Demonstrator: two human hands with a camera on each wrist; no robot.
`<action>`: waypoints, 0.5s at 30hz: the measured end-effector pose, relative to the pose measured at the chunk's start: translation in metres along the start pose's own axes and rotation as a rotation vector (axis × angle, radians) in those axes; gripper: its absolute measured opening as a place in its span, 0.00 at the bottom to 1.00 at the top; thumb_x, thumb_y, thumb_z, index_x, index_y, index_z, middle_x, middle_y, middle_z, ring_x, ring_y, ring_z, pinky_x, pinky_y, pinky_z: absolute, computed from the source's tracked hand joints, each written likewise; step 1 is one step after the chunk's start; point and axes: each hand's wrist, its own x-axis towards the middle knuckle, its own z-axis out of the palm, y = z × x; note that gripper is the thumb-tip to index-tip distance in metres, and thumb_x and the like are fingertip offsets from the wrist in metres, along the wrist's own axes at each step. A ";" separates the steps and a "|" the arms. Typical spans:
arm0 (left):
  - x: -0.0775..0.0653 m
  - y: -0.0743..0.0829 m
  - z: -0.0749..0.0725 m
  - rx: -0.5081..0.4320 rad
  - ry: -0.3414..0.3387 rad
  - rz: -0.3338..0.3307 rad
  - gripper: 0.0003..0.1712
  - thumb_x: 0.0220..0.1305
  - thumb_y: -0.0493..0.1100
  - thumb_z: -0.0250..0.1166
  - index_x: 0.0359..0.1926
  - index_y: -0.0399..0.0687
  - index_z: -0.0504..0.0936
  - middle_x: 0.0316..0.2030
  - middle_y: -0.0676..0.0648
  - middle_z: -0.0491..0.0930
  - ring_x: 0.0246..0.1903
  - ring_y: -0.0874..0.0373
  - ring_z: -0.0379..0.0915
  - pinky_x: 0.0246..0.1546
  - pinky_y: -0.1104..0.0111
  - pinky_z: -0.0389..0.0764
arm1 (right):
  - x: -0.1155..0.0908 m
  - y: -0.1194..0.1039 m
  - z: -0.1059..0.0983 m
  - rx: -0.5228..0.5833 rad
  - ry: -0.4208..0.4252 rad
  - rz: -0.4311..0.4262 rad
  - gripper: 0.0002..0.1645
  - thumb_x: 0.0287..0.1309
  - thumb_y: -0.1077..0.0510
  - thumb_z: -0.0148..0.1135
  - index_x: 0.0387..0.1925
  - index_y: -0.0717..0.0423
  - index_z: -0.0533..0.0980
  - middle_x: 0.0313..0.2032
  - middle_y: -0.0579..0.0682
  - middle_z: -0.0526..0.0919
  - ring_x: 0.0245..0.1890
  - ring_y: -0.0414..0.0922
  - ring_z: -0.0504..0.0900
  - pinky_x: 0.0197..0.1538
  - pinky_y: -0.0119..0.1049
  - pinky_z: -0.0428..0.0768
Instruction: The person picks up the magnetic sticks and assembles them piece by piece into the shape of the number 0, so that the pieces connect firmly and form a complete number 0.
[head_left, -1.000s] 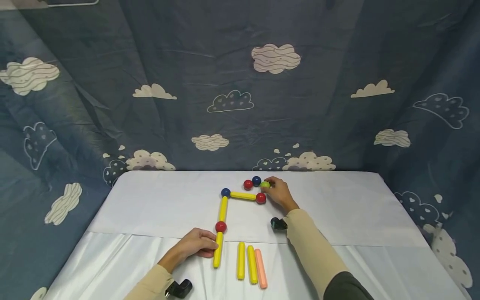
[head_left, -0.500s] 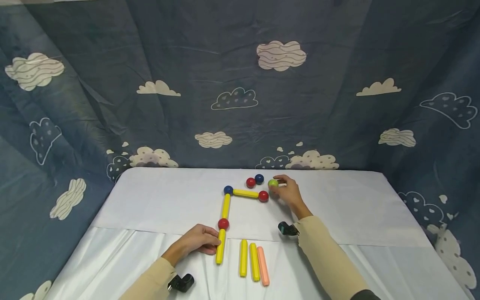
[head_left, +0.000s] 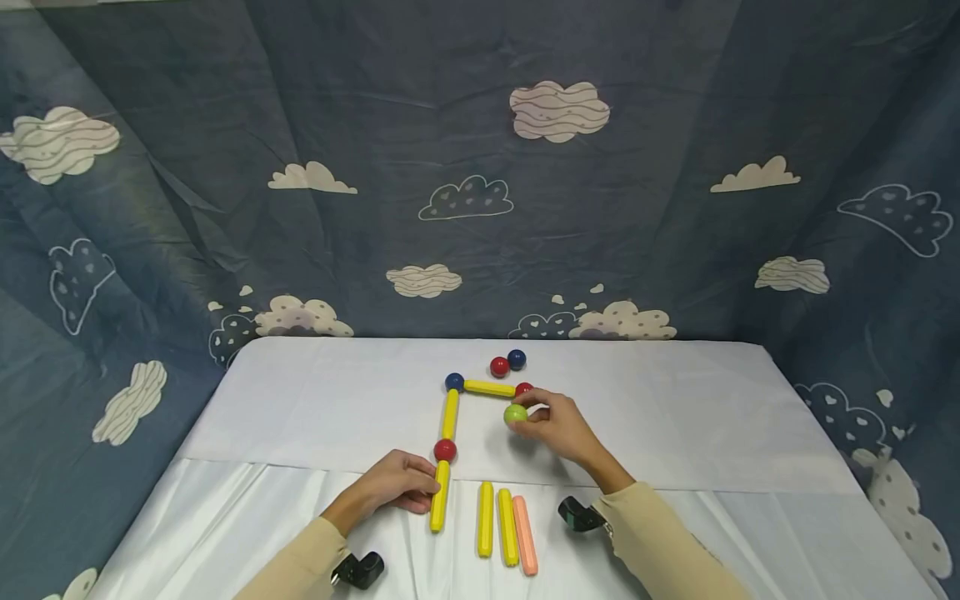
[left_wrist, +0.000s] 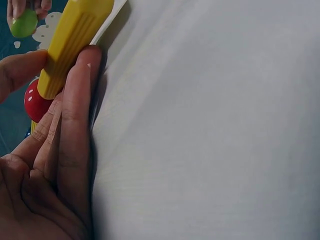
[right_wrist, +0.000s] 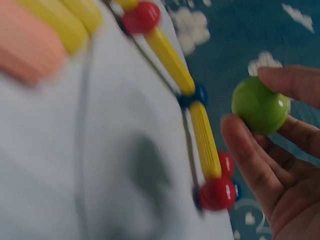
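Observation:
My right hand (head_left: 555, 429) pinches a green ball (right_wrist: 257, 106) between thumb and fingers, above the cloth, with its shadow below. My left hand (head_left: 393, 483) holds the lower yellow rod (left_wrist: 75, 45) between thumb and fingers. That rod runs up to a red ball (head_left: 445, 451). From there a second yellow rod (head_left: 450, 415) leads to a blue ball (head_left: 454, 382), and a third yellow rod (head_left: 489, 388) goes right to another red ball (right_wrist: 218, 193). In the head view the right hand partly hides this last ball.
Two loose yellow rods (head_left: 486, 520) and a salmon-pink rod (head_left: 526, 536) lie at the front middle. Behind the joined shape sit a loose red ball (head_left: 499, 367) and a blue ball (head_left: 517, 359), side by side. White cloth (head_left: 675, 417) covers the table; a dark cloud-print curtain (head_left: 480, 250) hangs behind.
My right hand has taken the green ball away from beside the loose blue ball, first right, then toward me and left. The left hand stays on its rod.

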 end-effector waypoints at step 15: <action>-0.001 0.003 -0.002 -0.028 -0.052 -0.014 0.15 0.56 0.37 0.67 0.44 0.34 0.79 0.25 0.48 0.83 0.20 0.64 0.78 0.26 0.71 0.82 | -0.045 -0.031 0.063 0.045 -0.528 -0.171 0.17 0.49 0.60 0.74 0.43 0.54 0.81 0.26 0.46 0.81 0.19 0.36 0.73 0.25 0.25 0.71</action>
